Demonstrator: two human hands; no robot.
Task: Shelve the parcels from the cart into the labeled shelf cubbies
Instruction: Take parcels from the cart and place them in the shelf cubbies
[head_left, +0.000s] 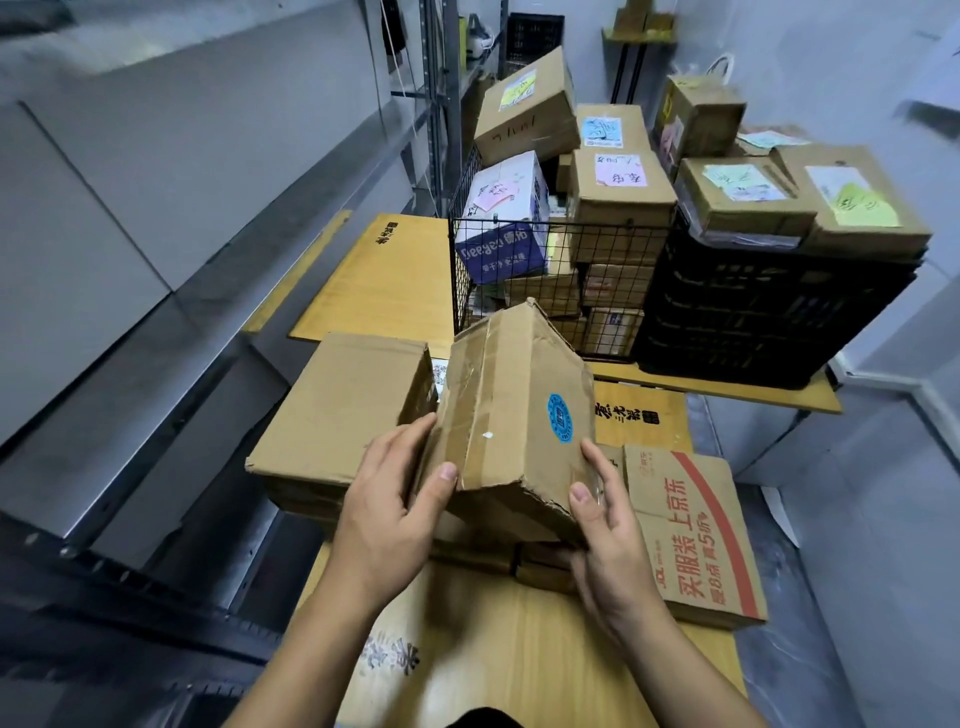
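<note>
The parcel (519, 415), a brown carton with a blue sticker (561, 418), sits tilted in the near middle, above a low stack of boxes. Whether its base rests on them I cannot tell. Its walls are dented and the near edge is torn, so it likely gives under pressure. It looks light enough for two hands.

The left grip (395, 493) holds the near left corner, thumb on the taped top. The right grip (608, 519) clasps the near right corner beside the tear. A hold under the base would be safer than at the torn edge.

A large flat box (337, 405) lies just left and a red-printed carton (696, 530) right, both on the wooden surface (483, 649). A wire basket (519, 270) and a black crate (769, 312) stand far.
</note>
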